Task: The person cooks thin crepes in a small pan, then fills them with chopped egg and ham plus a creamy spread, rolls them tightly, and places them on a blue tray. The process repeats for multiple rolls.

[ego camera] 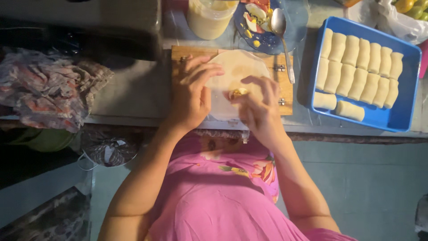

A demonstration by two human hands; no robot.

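Folding step in hand: left hand (pixel 191 96) presses flat on the wrapper (pixel 236 78) on the board (pixel 285 91), right hand (pixel 258 107) pinches its filled edge; rolls fill the tray (pixel 408 85) at 3 o'clock; next likely calls for tight, even rolling

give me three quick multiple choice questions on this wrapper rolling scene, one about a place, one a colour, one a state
1. Where does the spoon lie?
A. on the blue plate
B. in the tray
C. on the floor

2. What colour is the tray holding the finished rolls?
A. red
B. blue
C. white

3. How is the wrapper on the wooden board?
A. fully rolled up
B. torn in half
C. still mostly flat, filling showing

Answers: 1 A, its bowl rests on the plate. 2 B, its rim and floor are blue. 3 C, the left hand and right hand press its near edge.
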